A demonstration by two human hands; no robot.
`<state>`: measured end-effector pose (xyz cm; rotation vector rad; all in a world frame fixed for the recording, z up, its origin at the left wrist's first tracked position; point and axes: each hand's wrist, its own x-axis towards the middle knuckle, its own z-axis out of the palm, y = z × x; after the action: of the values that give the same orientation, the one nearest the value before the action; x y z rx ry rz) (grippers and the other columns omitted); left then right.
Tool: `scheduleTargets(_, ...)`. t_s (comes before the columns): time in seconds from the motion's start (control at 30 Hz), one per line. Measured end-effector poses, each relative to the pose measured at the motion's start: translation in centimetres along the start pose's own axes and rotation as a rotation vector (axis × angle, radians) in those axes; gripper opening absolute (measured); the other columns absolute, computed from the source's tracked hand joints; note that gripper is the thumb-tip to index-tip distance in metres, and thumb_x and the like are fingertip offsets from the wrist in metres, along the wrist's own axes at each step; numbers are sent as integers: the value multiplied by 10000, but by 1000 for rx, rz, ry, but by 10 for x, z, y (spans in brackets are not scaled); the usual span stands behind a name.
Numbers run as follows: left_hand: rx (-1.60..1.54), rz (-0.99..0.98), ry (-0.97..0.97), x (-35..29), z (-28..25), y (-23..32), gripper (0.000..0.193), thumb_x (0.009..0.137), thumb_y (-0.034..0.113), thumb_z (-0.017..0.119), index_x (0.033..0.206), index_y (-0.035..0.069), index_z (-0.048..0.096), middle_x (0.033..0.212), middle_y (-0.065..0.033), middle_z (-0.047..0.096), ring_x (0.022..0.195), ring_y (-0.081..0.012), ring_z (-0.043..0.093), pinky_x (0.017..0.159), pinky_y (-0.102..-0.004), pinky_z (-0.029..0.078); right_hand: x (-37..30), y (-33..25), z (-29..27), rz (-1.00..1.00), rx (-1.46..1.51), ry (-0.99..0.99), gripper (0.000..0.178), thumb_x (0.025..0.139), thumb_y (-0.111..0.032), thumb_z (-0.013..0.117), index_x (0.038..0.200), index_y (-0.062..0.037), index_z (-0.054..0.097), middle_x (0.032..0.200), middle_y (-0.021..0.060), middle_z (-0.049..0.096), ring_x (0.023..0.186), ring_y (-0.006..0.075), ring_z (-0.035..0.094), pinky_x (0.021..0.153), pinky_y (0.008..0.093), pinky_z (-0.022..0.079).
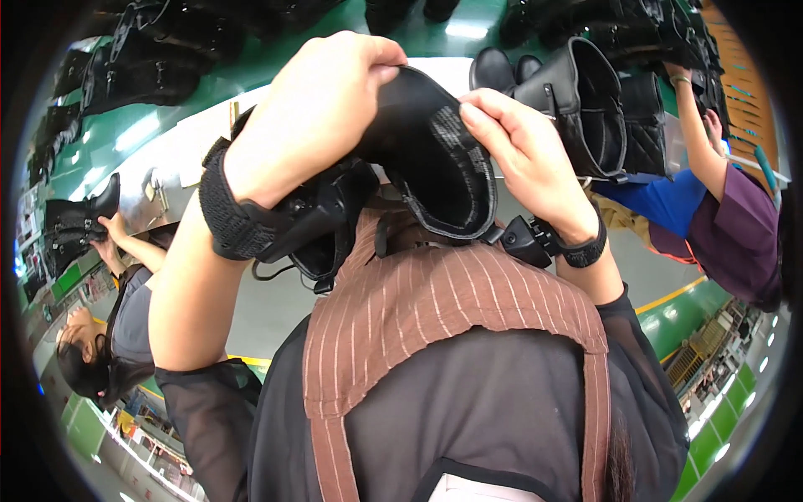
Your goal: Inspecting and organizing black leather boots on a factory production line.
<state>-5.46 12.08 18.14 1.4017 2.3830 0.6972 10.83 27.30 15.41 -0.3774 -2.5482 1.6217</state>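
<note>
Both hands hold a black boot [401,125] in front of my chest, its dark, lined shaft opening tilted toward me. Pale print shows along its inner side. My left hand [330,105] has its fingers closed on the upper left part, thumb and forefinger pinching the leather edge. On the right side, my right hand [527,155] pinches the rim between thumb and fingers. Below my left wrist, part of another black boot [322,251] shows, mostly hidden by the wrist device [293,222].
Black boots [585,109] stand on the bench just right of my hands. More boots [150,63] fill the green surface across from me. At the left a co-worker [125,318] handles a boot; at the right another person in purple [736,226] reaches toward boots.
</note>
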Motion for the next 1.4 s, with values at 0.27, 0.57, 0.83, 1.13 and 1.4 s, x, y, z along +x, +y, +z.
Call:
scheduleTargets(0.27,-311,-88,575,-57,-74,17,239,954,98,564,1160,-2,634,1026,-79,675,967,-130,613,896,-264,458,-3,-3,3,-149,-130,277,114,922,-70,589,952,37,613,773,131,586,663,228,576,639,281,467)
scheduleTargets(0.57,-456,-632,348,-191,5,-104,164,934,57,553,1054,-42,608,924,-33,639,856,-85,552,800,-231,452,-16,-40,-13,-183,-417,267,319,809,-203,719,1078,-56,631,925,122,632,787,268,626,747,343,494)
scheduleTargets(0.83,-826,-718,316,-234,119,-141,217,847,127,623,998,-23,667,888,-140,714,819,-207,665,738,-352,507,-102,-26,-105,292,-885,230,996,553,-413,870,1422,-286,402,1389,209,388,1236,399,429,980,459,436)
scheduleTargets(1.13,-752,-559,112,-230,155,-139,248,842,186,619,1000,2,671,900,-172,705,838,-277,672,747,-381,511,-79,-31,-84,38,-772,94,566,636,-358,847,1083,-100,617,1101,204,530,1001,339,561,821,376,495)
scheduleTargets(1.4,-615,-463,183,-216,179,-157,280,836,245,615,1003,28,676,913,-203,696,858,-348,678,755,-410,514,-56,-5,-132,213,-675,419,321,712,-217,760,670,52,589,556,208,487,525,330,523,539,360,423)
